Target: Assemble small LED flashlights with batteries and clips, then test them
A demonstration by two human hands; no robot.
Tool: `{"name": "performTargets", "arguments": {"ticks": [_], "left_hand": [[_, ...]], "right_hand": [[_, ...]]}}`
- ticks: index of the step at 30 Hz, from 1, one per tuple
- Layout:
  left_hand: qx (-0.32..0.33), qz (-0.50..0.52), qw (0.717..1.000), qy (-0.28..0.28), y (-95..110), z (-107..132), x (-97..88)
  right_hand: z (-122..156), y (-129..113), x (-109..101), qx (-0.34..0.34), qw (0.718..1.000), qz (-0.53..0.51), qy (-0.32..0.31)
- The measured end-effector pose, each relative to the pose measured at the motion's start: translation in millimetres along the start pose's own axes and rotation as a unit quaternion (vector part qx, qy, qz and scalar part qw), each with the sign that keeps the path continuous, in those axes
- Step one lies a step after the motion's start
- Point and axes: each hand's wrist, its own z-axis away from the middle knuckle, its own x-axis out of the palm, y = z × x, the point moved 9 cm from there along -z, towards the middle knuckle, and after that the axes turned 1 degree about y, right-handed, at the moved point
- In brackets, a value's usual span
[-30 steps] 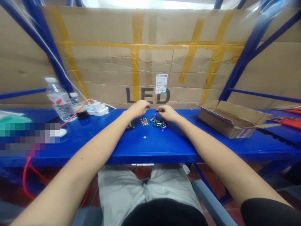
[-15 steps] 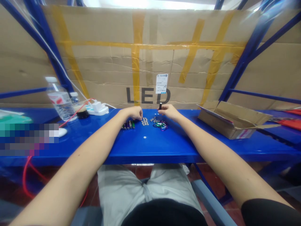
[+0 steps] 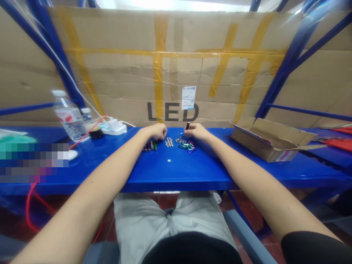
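Note:
My left hand point(image 3: 158, 131) is closed, fingers curled down at the left edge of a cluster of small shiny metal pieces point(image 3: 169, 142). Whatever it pinches, if anything, is hidden. Partly under that hand lies a row of slim tubes point(image 3: 150, 146) in dark, purple and green. My right hand point(image 3: 198, 131) grips a short dark cylinder point(image 3: 187, 126), which sticks up from the fingers, slightly tilted. Just below the right hand lies a heap of coloured carabiners point(image 3: 188, 146), green and purple among them, with small metal parts point(image 3: 180, 139) beside it. A small white disc point(image 3: 169, 160) lies nearer me.
An open cardboard box point(image 3: 271, 146) stands at the right on the blue table point(image 3: 181, 172). Bottles point(image 3: 68, 119), a power strip point(image 3: 113, 127) and a red cable point(image 3: 32, 205) are at the left. A large cardboard sheet point(image 3: 123, 84) walls off the back.
The dark cylinder in my right hand has tipped from upright to a slight rightward lean. My left hand has stayed nearly in place beside the metal pieces.

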Motion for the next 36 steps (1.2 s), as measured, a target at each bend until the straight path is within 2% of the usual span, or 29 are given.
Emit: {"name": "performTargets", "arguments": {"ticks": [3, 9, 15, 20, 24, 28, 32, 36], "left_hand": [[0.017, -0.026, 1.000, 0.003, 4.8, -0.4, -0.8], [0.012, -0.030, 0.999, -0.013, 4.9, -0.6, 0.9], [0.004, -0.024, 1.000, 0.001, 1.0, -1.5, -0.7], [-0.007, -0.031, 0.999, -0.002, -4.3, -3.9, 1.0], [0.034, -0.021, 0.997, 0.071, 4.2, -4.8, -9.5], [0.119, 0.013, 0.980, 0.160, 29.1, 0.3, -21.3], [0.183, 0.042, 0.960, 0.209, 51.3, 3.5, -23.8], [0.227, 0.044, 0.944, 0.236, 61.7, 3.4, -22.6]], "right_hand": [[2.9, 8.9, 0.5, 0.036, 0.999, -0.022, -0.003], [1.2, 13.7, -7.2, 0.017, 0.997, 0.074, 0.025], [-1.9, 13.0, 0.2, -0.008, 0.994, 0.107, -0.007], [-3.1, 13.0, 2.1, -0.015, 0.992, 0.124, -0.003], [-3.6, 12.9, 3.8, -0.018, 0.994, 0.108, -0.005], [-3.0, 11.6, 4.9, -0.020, 0.992, 0.120, -0.008], [-1.6, 9.5, 5.7, -0.013, 0.993, 0.113, -0.009], [-1.5, 3.9, 6.3, -0.021, 0.995, 0.102, -0.004]]}}
